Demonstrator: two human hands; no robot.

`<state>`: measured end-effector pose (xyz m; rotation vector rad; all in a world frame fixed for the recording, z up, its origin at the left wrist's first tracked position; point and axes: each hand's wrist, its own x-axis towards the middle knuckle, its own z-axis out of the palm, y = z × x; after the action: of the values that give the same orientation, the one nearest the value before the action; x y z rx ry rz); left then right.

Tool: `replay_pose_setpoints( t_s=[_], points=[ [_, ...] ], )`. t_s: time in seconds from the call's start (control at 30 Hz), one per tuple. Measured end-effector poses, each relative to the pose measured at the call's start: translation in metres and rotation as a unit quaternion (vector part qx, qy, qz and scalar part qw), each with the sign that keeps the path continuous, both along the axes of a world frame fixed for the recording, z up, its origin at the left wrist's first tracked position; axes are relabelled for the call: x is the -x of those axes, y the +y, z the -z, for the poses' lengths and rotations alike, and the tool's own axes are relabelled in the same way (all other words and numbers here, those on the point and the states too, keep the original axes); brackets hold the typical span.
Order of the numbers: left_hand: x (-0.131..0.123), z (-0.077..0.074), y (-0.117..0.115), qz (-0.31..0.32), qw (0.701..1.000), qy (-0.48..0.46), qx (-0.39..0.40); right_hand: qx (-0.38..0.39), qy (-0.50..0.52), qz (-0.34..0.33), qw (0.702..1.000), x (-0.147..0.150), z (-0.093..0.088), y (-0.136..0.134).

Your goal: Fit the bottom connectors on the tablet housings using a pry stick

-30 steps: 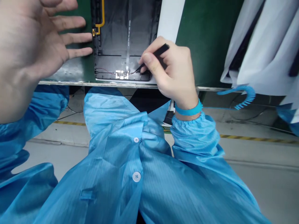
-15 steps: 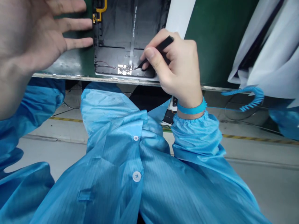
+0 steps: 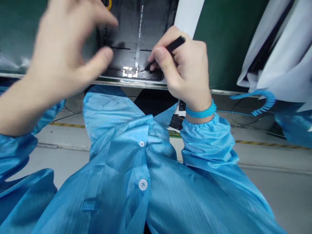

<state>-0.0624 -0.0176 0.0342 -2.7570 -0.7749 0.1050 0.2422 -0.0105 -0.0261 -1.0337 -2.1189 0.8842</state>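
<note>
A black rectangular back panel (image 3: 136, 39), flat on a green bench mat (image 3: 231, 42), its near edge just beside the metal bench edge (image 3: 136, 84). Near that edge, a small circuit board (image 3: 130, 72) with bright pads, fixed to the panel, and thin wires (image 3: 117, 69) running out to either side of it. Up at the panel's far left corner, a strip of yellow flex (image 3: 109, 4). Right hand (image 3: 185, 68) narrow around a slim black pointed tool (image 3: 172, 47), pinched between thumb and fingers, tip down on the panel just right of the board. Left hand (image 3: 65, 55) blurred by motion, above the panel's left part, thumb and fingers apart in a loose curve, nothing visible in it. A blue wrist strap (image 3: 201, 111) around the right wrist, just above the elastic cuff of a blue smock (image 3: 136, 169). Off to the right, a coiled blue cord (image 3: 265, 102) and white cloth (image 3: 273, 55) hanging over the bench. Far below, a grey floor (image 3: 275, 191) with yellow-and-black tape (image 3: 268, 144).
</note>
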Motion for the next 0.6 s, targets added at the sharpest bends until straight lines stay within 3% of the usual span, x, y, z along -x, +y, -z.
replay_pose_setpoints(
  t_s=[0.07,0.1,0.2,0.3,0.43,0.6],
  points=[
    [-0.017,0.006,-0.01,-0.103,0.986,-0.103,0.075,0.019,0.019,0.015,1.0,-0.002,0.0,-0.001],
    [-0.023,0.012,-0.014,-0.117,0.978,-0.141,0.097,0.023,0.023,0.019,0.999,-0.002,0.0,-0.001],
    [-0.034,0.032,-0.019,-0.046,0.983,-0.171,0.057,0.026,0.029,0.011,0.999,-0.003,-0.001,0.0],
    [-0.037,0.044,-0.018,-0.018,0.986,-0.161,0.024,0.023,0.041,0.003,0.999,-0.002,-0.003,0.0],
    [-0.036,0.046,-0.014,-0.021,0.991,-0.135,0.004,0.021,0.033,0.006,0.999,-0.001,-0.003,0.0],
    [-0.032,0.04,-0.003,0.042,0.99,-0.128,0.029,0.008,0.026,0.002,1.0,0.0,-0.003,0.001]
  ],
)
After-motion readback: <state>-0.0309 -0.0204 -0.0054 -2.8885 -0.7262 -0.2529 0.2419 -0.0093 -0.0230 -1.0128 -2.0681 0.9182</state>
